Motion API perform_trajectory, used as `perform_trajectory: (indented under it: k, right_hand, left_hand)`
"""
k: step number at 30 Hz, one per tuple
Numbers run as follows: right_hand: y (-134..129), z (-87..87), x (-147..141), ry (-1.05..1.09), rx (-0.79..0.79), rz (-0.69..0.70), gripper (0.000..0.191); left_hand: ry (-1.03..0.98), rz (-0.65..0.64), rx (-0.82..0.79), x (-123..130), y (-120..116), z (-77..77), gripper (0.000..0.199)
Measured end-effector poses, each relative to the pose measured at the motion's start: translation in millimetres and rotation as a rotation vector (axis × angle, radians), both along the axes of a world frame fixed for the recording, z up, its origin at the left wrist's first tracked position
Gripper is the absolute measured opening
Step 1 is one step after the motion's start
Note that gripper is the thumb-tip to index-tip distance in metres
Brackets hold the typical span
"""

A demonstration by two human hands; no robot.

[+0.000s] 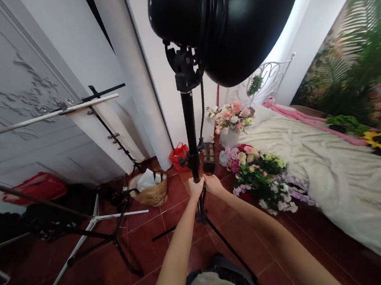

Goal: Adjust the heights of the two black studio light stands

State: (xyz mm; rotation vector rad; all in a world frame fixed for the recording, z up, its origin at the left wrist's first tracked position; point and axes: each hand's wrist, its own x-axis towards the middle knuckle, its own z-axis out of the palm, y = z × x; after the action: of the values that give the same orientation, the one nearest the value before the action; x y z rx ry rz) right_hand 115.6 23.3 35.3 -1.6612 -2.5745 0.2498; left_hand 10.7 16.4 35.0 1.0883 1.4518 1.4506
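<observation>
Left of the smooth, round black pole of the light stand (189, 122), a woven tan basket (153, 194) with a crumpled white bag (149, 179) inside sits on glossy red tiles (180, 209), near the person's left hand (197, 187), which is wrapped around the pole. Below the bulbous, shiny black lamp head (228, 20), the stand rises between the forearms, with the right hand (214, 185) close beside the left at its right side, finger closure unclear. Farther right, ruffled pink, cream and purple flowers (246, 157) lie beside rumpled, cream-coloured bedding (318, 165).
</observation>
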Motion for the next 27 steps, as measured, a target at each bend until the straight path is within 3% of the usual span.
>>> perform_trajectory:
  k: [8,12,15,19,22,24,26,27]
  right_hand:
    - [29.5,31.7,8.9,-0.069,-0.139,0.033,0.027]
    - [16.6,35.8,8.4,-0.044,-0.097,0.007,0.024]
    - [-18.3,20.8,11.9,-0.002,-0.021,-0.018,0.038]
    - [-77.5,-25.9,23.6,0.172,0.105,-0.084,0.062]
    - [-103.9,-48.3,31.7,0.295,0.059,-0.177,0.061]
    - [-105.3,-38.3,30.9,0.463,0.072,-0.317,0.058]
    - [-96.2,-5.9,21.8,0.702,0.143,-0.417,0.057]
    - [-89.5,16.3,13.7,0.824,0.183,-0.399,0.058]
  left_hand:
    - [-0.047,0.023,-0.060,3.2,-5.8,11.9,0.023]
    - [-0.027,0.033,-0.028,3.3,-4.1,8.7,0.021]
    - [-0.007,0.045,-0.008,2.9,-1.7,4.2,0.022]
    - [-0.010,0.012,-0.026,3.0,-3.3,4.5,0.022]
    - [-0.023,0.019,-0.058,3.4,-6.9,9.1,0.021]
    - [-0.042,0.032,-0.071,3.6,-8.7,12.6,0.021]
    - [-0.074,0.038,-0.072,3.6,-9.1,16.1,0.021]
    - [-0.107,0.044,-0.069,3.6,-8.7,17.8,0.021]
